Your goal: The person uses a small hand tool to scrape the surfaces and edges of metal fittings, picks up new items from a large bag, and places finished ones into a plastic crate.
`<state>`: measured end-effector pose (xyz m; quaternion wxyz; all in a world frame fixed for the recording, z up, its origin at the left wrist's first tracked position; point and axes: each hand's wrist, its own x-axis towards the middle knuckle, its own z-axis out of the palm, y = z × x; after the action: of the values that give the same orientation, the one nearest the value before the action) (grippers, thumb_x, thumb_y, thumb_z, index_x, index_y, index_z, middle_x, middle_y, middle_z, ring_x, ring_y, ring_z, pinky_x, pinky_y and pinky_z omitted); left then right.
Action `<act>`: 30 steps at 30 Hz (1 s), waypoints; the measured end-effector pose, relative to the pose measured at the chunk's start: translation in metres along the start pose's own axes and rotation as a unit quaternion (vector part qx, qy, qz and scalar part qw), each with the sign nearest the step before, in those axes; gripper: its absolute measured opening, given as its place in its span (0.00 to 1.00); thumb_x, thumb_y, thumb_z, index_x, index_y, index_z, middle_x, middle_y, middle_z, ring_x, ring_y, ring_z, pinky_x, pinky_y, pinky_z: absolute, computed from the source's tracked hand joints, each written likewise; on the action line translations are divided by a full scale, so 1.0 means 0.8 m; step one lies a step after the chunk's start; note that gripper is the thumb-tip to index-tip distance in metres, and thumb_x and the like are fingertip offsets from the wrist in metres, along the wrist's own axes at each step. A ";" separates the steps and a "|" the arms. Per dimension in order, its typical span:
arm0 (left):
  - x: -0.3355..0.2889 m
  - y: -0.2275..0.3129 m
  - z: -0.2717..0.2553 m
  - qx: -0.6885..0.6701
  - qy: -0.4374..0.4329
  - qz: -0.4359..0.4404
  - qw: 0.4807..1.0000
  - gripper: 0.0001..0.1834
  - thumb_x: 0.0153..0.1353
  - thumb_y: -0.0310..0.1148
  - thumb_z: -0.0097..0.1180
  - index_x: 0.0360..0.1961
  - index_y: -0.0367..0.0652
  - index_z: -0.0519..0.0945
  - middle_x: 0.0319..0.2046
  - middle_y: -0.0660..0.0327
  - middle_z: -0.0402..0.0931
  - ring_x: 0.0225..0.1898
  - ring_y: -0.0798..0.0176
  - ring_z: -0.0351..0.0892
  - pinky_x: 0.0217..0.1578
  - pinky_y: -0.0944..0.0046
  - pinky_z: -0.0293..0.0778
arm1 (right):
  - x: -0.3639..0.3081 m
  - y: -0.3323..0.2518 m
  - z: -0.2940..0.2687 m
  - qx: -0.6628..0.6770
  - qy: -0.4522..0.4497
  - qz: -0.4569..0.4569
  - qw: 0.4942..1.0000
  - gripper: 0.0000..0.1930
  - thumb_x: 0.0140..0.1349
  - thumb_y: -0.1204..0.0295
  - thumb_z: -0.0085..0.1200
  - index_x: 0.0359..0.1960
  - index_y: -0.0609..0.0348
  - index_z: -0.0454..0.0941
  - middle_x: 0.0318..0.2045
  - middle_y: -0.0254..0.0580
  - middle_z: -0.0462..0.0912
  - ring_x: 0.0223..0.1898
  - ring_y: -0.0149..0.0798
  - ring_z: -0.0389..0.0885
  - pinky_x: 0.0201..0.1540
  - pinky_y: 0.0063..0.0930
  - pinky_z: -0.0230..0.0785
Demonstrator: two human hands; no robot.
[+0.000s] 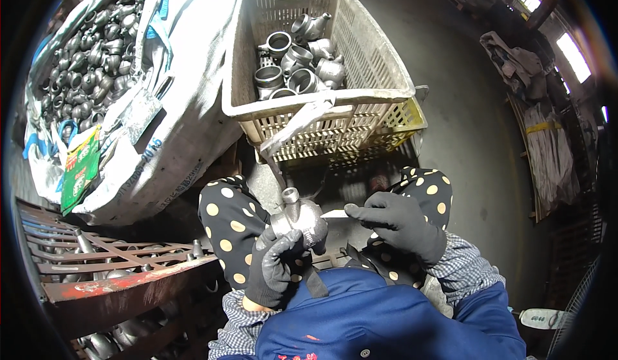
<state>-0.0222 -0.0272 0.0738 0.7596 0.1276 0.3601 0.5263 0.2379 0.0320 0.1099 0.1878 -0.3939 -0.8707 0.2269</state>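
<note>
Left hand (273,265) clamps fingers round a metal fitting (305,222), right hand (404,226) pinches a pale stick (335,214); this piece looks mid-job, several sit in the twelve-o'clock crate (378,94), heaps in the ten-o'clock sack (199,57)!

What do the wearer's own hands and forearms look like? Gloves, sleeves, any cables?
Left hand and right hand: plain dark grey, close-fitting gloves with snug cuffs. Forearms: loose, gathered sleeves in small dark-and-white checks, left sleeve and right sleeve. Plain blue fabric above the right one. No cables visible on either arm.
</note>
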 end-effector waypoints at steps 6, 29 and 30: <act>0.007 -0.012 0.001 -0.044 0.005 0.022 0.999 0.13 0.68 0.29 0.47 0.49 0.35 0.76 0.35 0.53 0.79 0.33 0.56 0.82 0.30 0.62 0.81 | 0.004 -0.029 0.007 0.019 -0.003 0.028 0.999 0.26 0.50 0.79 0.61 0.54 0.45 0.81 0.32 0.36 0.79 0.31 0.37 0.79 0.31 0.28 0.72; 0.009 -0.041 -0.014 -0.048 -0.026 0.098 0.994 0.19 0.65 0.23 0.46 0.57 0.38 0.73 0.50 0.55 0.77 0.52 0.58 0.79 0.54 0.55 0.76 | -0.015 -0.056 0.055 0.412 0.008 0.186 0.892 0.20 0.67 0.69 0.53 0.60 0.55 0.74 0.32 0.37 0.79 0.22 0.21 0.73 0.25 0.17 0.68; 0.011 -0.048 -0.023 -0.053 -0.023 0.097 0.994 0.18 0.64 0.23 0.47 0.56 0.39 0.73 0.49 0.55 0.77 0.52 0.58 0.78 0.54 0.55 0.77 | -0.015 -0.056 0.056 0.411 0.008 0.187 0.892 0.20 0.67 0.69 0.53 0.60 0.55 0.74 0.32 0.37 0.79 0.22 0.21 0.73 0.25 0.17 0.67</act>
<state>-0.0055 -0.0384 0.0352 0.7185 0.1335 0.3000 0.6131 0.1957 -0.0147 0.0955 0.2944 -0.4389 -0.6085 0.5919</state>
